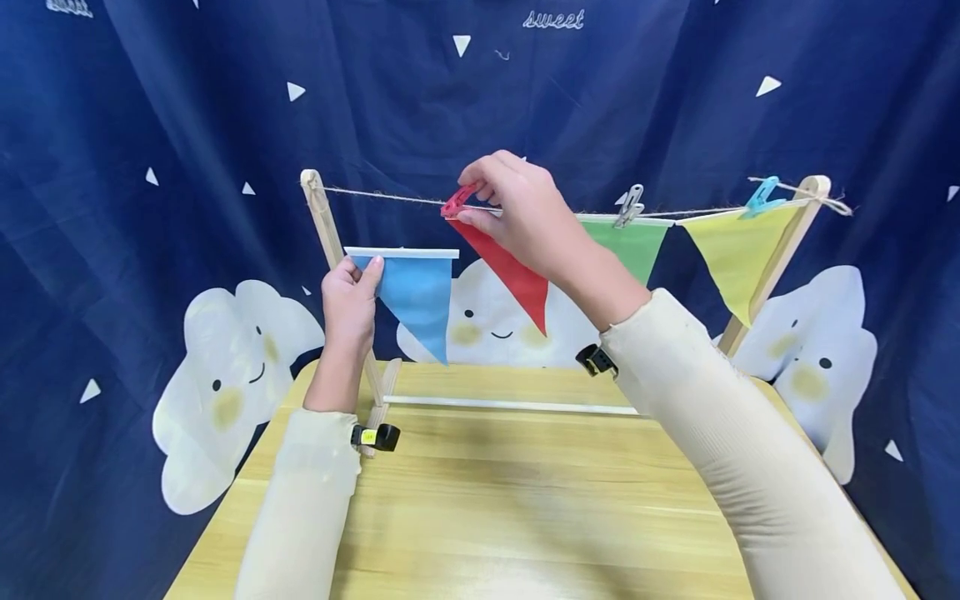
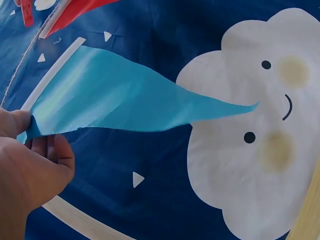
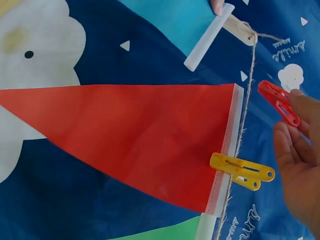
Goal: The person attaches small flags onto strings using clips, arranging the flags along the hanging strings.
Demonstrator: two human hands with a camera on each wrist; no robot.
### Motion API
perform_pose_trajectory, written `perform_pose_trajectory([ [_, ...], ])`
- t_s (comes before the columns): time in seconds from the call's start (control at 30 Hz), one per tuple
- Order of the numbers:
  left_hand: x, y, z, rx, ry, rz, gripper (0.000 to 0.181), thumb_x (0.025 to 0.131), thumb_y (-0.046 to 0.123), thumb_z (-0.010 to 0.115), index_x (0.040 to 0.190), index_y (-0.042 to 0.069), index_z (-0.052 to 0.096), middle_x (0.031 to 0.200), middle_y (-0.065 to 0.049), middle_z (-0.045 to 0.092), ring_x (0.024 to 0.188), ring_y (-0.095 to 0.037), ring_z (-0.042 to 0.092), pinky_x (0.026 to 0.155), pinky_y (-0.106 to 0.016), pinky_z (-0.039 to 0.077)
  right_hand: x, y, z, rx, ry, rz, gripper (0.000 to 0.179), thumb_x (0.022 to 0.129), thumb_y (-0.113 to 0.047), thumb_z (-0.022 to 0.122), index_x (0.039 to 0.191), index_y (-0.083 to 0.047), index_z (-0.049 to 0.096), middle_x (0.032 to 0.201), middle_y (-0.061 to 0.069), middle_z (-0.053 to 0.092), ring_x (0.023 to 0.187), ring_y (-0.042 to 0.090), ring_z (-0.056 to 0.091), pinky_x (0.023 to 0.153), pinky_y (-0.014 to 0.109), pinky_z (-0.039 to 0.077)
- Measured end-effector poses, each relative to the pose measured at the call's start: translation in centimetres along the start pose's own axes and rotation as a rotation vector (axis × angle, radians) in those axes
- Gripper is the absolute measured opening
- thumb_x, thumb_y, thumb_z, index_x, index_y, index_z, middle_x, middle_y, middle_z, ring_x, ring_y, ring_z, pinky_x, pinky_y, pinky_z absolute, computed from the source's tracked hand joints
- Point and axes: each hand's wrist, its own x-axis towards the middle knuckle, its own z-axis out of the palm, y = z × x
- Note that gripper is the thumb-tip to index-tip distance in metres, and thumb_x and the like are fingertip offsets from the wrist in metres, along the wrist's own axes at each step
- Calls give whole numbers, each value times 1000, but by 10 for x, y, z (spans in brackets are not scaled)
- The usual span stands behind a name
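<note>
My left hand [image 1: 351,304] pinches a blue triangular pennant [image 1: 420,292] near one end of its white top band, thumb in front. The pennant hangs point down, below the string [image 1: 382,196]. Between the thumb and fingers of my right hand [image 1: 532,212] is a red clothespin [image 1: 456,203]. In the right wrist view, this clothespin is beside the string, off the band of the red pennant [image 3: 150,135]. A yellow clothespin [image 3: 242,168] clips that red pennant to the string. My right hand hides part of the red pennant in the head view.
Further right hang a green pennant [image 1: 626,246] under a grey clothespin [image 1: 630,204] and a yellow pennant [image 1: 742,246] under a light blue clothespin [image 1: 761,198]. Wooden posts [image 1: 321,217] hold the string above a wooden table [image 1: 525,500]. A white rod [image 1: 510,406] runs low between them.
</note>
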Motion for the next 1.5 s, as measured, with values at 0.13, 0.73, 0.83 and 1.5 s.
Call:
perform_pose_trajectory([
  [0.13, 4, 4, 3, -104, 5, -5, 10, 102, 12, 65, 100, 3, 66, 76, 4, 60, 75, -8, 55, 72, -19, 47, 13, -2, 0, -32, -79, 50, 40, 92, -24, 80, 125, -7, 67, 119, 8, 67, 107, 20, 65, 94, 31, 57],
  [0.73, 18, 24, 13, -194, 30, 29, 9, 100, 11, 67, 98, 2, 68, 77, 0, 55, 73, -11, 53, 68, -20, 46, 42, -3, 5, -30, -66, 100, 36, 94, -26, 76, 124, -7, 72, 116, 9, 71, 97, 14, 66, 92, 21, 56],
  [0.83, 19, 27, 14, -207, 30, 22, 8, 100, 11, 67, 100, 3, 69, 85, -2, 61, 79, -12, 57, 73, -22, 49, 46, -4, 6, -29, -53, 89, 35, 94, -25, 76, 123, -6, 73, 115, 9, 73, 95, 14, 68, 92, 20, 56],
  [1.5, 27, 40, 17, -256, 25, 55, 7, 100, 7, 66, 101, 3, 71, 84, -4, 65, 78, -12, 63, 74, -23, 55, 63, -7, 13, -100, -111, 52, 34, 96, -25, 72, 126, -9, 75, 118, 9, 75, 102, 18, 72, 97, 24, 56],
])
